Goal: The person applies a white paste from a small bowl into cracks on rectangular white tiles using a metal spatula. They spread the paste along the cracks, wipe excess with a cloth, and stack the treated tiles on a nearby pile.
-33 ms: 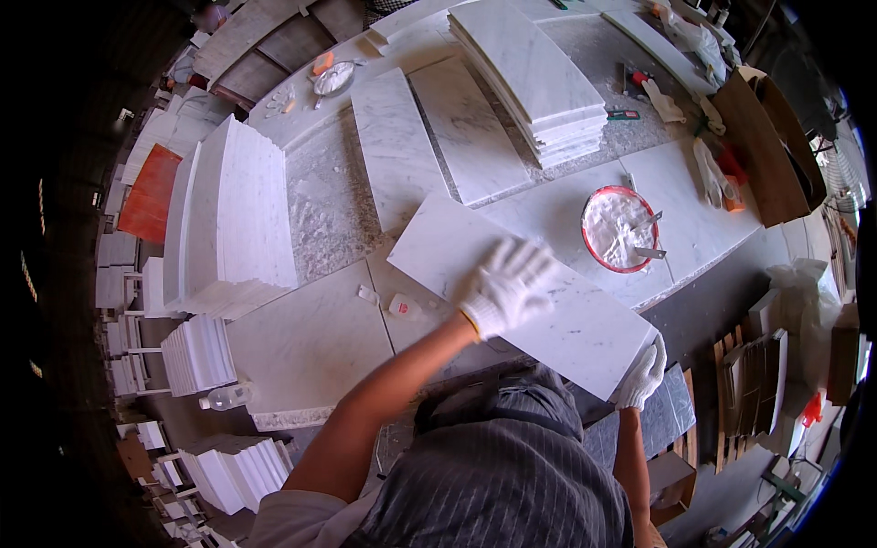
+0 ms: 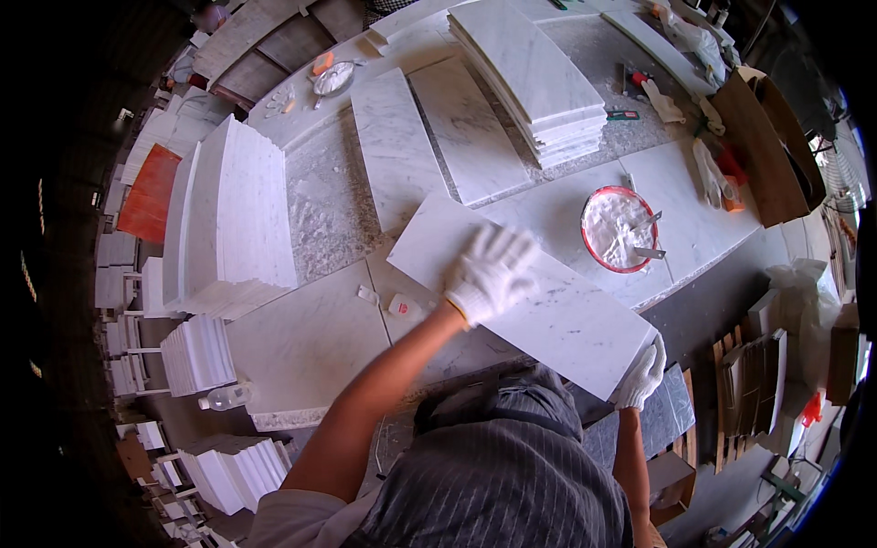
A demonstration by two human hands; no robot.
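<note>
No words or numbers were legible in the view. A small, white, rounded item [image 2: 406, 306], apparently plastic, bore a red mark [image 2: 403, 309]; its detail was too small to read. The item lay left of the frame's centre on a grey-veined, white stone work surface [image 2: 311, 342].

Grey floor [image 2: 708, 315] borders the pale worktable [image 2: 306, 352], with a fan [image 2: 842, 175] rightward and small lights [image 2: 36, 369] in darkness leftward.

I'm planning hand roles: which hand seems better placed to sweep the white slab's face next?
Probably the left. The left hand is spread over the white slab's face, while the right hand is occupied, gripping the slab's right end.
</note>
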